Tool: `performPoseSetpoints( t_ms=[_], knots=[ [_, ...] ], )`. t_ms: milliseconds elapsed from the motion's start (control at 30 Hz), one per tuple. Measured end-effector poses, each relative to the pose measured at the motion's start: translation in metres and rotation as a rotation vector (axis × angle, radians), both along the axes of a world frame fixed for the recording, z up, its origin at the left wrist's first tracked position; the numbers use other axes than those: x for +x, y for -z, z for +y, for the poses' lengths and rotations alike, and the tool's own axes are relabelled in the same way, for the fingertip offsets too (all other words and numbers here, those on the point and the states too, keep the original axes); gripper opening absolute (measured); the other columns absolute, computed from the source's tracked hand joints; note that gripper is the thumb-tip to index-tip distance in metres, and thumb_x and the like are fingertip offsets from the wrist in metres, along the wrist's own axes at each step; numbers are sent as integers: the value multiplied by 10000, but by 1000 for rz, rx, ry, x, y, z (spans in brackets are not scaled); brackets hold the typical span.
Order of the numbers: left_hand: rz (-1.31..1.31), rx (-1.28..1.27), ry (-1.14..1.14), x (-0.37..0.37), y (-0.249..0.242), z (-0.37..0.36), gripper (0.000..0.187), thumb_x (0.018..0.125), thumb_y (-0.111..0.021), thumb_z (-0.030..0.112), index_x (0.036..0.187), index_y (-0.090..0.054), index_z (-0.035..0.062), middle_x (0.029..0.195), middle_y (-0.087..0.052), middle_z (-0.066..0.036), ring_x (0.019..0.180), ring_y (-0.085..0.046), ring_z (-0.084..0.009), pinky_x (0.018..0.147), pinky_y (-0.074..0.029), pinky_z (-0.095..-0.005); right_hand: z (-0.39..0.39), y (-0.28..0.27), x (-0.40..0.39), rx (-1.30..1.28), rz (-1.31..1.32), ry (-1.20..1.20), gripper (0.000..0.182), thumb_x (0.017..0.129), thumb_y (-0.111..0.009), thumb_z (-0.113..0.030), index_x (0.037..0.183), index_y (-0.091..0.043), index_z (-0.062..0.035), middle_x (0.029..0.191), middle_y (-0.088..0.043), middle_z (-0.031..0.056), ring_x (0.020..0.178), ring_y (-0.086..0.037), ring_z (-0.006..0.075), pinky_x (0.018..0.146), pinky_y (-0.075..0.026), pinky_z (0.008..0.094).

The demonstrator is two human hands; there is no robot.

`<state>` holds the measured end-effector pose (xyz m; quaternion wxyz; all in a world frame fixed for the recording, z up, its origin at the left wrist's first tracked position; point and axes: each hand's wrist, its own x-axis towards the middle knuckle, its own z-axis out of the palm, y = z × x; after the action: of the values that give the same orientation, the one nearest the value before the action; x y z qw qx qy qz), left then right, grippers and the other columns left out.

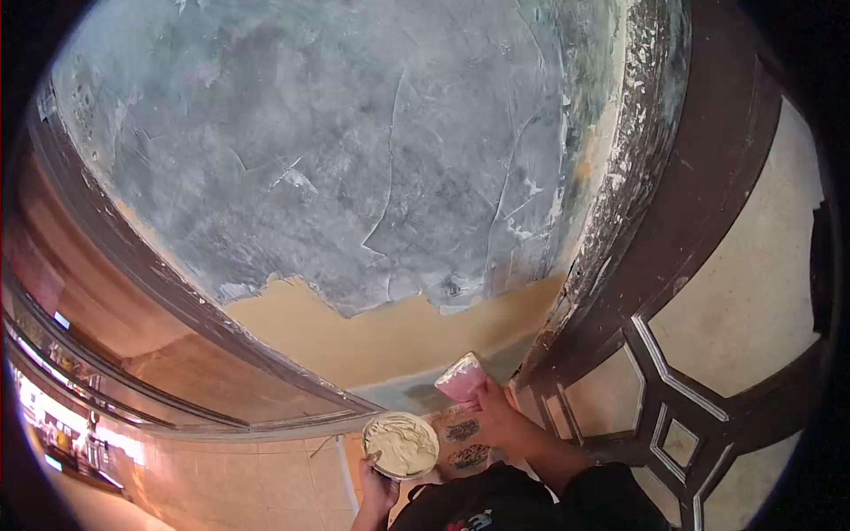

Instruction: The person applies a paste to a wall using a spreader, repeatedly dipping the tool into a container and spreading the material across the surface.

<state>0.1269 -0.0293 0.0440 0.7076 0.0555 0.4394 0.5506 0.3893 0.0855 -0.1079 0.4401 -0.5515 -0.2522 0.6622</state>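
My left hand [378, 487] grips a round pan [401, 445] full of cream-coloured putty, held low near my chest. To its right, my right hand [498, 414] holds a pink putty scraper [461, 379], blade raised toward the wall. Directly ahead, the wall [354, 159] carries a wide grey skim coat, while its lower part shows bare yellow paint [390, 336]. The scraper's blade sits just under the grey coat's ragged lower edge.
A dark wooden door frame [637, 203] spattered with white runs down the right, with a panelled door [691, 407] beside it. A brown wooden frame [177, 301] borders the wall on the left. Beige floor tiles [248, 478] lie below.
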Motion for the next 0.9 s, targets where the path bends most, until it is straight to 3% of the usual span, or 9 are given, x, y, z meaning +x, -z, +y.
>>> performPoseSetpoints(
  t_ms=[133,200,233,300,333,400,500,700,900],
  knots=[
    [-21,86,-39,18,-6,8,638,708,-486,289,1276,-376,19,1280,-460,-142,1171,-464,-294,999,-380,-405,-15,-80,25,189,-37,41,144,951,-396,-139,1080,-364,-83,765,-483,52,541,-491,104,479,-483,257],
    [-31,153,-58,31,-16,13,655,700,-508,290,1282,-372,22,1284,-457,-134,1175,-460,-292,1010,-368,-403,-16,-95,40,428,-23,31,158,964,-389,-173,1083,-372,-71,835,-519,65,602,-535,117,533,-492,263],
    [-36,150,-66,35,-15,15,655,700,-508,290,1282,-372,22,1284,-457,-134,1175,-460,-292,1010,-368,-403,-18,-106,44,425,-27,23,158,964,-389,-173,1083,-372,-71,835,-519,65,602,-535,117,533,-492,263],
    [-127,194,-32,43,-10,21,640,722,-506,279,1288,-368,15,1297,-448,-137,1181,-456,-291,1014,-365,-402,-24,-131,53,450,-128,0,235,944,-451,-209,1129,-438,-64,997,-564,86,871,-596,167,677,-504,281],
    [-100,177,-50,52,-17,21,618,754,-501,268,1295,-360,6,1313,-435,-140,1190,-449,-285,1020,-362,-400,-26,-146,56,451,-136,-4,235,944,-451,-209,1129,-438,-64,997,-564,86,871,-596,167,677,-504,281],
    [-153,212,-18,62,-21,26,610,763,-500,264,1296,-359,2,1317,-433,-141,1193,-447,-282,1024,-358,-398,-31,-177,59,761,-623,-61,205,892,-522,-120,1085,-480,-65,1024,-572,103,952,-585,201,740,-493,317],
    [-211,230,-1,80,-18,28,614,772,-508,255,1307,-342,1,1328,-421,-140,1203,-438,-272,1034,-348,-392,-37,-227,64,977,-873,-97,223,788,-595,-54,1003,-540,-70,1009,-569,102,956,-566,256,821,-459,374],
    [-124,292,-1,115,-19,28,651,785,-527,290,1334,-305,22,1352,-391,-122,1248,-384,-257,1062,-301,-388,-36,-239,94,1246,-1220,-150,216,688,-655,-90,895,-594,-99,989,-562,38,906,-539,251,810,-433,388],
    [12,354,-5,140,-31,21,670,777,-541,314,1338,-304,34,1358,-390,-91,1262,-364,-249,1072,-263,-391,-33,-233,93,1383,-1297,-206,180,666,-672,-109,829,-607,-151,983,-561,-10,886,-524,210,777,-424,363]
  ],
)
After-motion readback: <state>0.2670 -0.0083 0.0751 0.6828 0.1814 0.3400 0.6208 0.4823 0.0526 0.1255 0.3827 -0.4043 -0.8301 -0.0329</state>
